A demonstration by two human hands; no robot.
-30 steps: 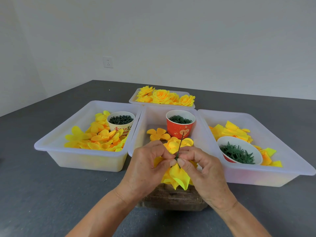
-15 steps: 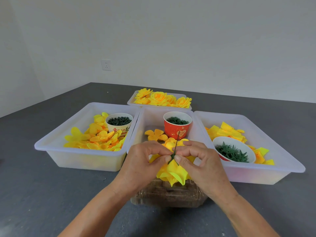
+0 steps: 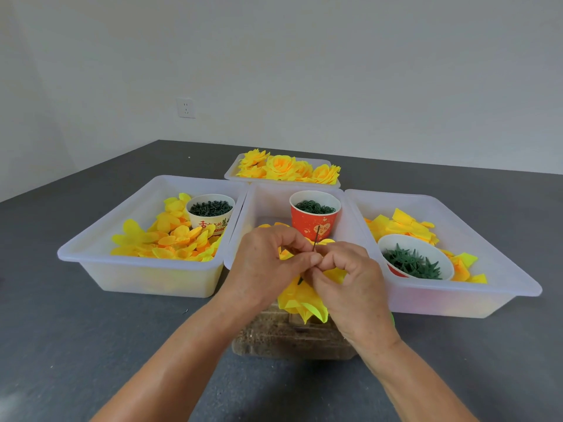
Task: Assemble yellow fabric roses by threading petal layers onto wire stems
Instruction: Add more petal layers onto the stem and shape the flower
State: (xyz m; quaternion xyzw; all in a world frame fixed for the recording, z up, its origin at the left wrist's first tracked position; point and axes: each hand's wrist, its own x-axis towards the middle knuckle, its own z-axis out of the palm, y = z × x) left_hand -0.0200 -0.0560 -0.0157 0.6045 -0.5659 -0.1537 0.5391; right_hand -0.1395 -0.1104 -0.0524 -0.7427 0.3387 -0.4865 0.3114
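Centrally, near the table's front edge, left hand (image 3: 268, 263) and right hand (image 3: 350, 278) both pinch the upright wire stem (image 3: 316, 239); petal layers (image 3: 301, 300) hang below.

Left hand (image 3: 268, 263) and right hand (image 3: 350, 281) meet at fingertips, fingers curled in pinch, forearms converging

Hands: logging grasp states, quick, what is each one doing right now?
Left hand: fingers pinch the yellow petal layers at the wire stem.
Right hand: fingers pinch the wire stem.
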